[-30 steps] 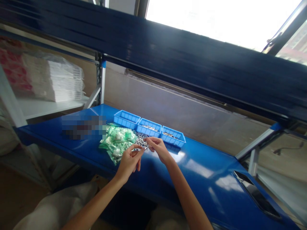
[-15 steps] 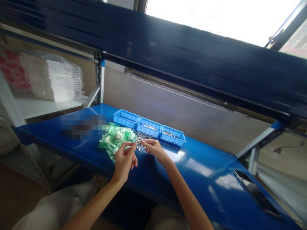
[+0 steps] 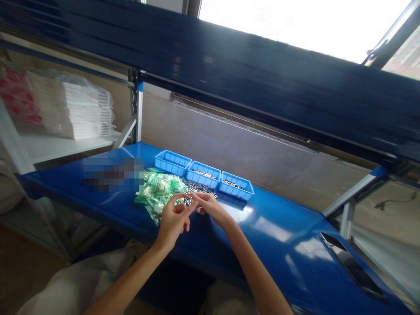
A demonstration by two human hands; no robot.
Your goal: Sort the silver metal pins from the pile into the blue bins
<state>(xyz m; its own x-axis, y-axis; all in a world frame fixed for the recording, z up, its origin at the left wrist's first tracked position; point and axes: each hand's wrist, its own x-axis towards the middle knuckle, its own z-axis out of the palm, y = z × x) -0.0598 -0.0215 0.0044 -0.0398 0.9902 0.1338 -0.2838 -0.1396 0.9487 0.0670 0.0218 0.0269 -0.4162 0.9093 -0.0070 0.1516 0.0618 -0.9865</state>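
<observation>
My left hand and my right hand meet at the fingertips above the front of the blue table. Thumb and forefinger of each are pinched together around one spot. Whatever sits between them is too small to make out. Just behind the fingers lies a loose pile of small metal pins or screws, partly covered by my hands. Left of it a heap of green-tinted clear plastic bags rests on the table, close to my left hand.
Three blue bins stand in a row at the back: a left bin, a middle bin and a right bin. The latter two hold small metal parts. A dark phone-like slab lies at right. Wrapped white stacks sit on a shelf.
My hands have come closer together, with the fingertips now meeting. The left fingers have moved slightly right. Bags, bins and pile stay where they were.
</observation>
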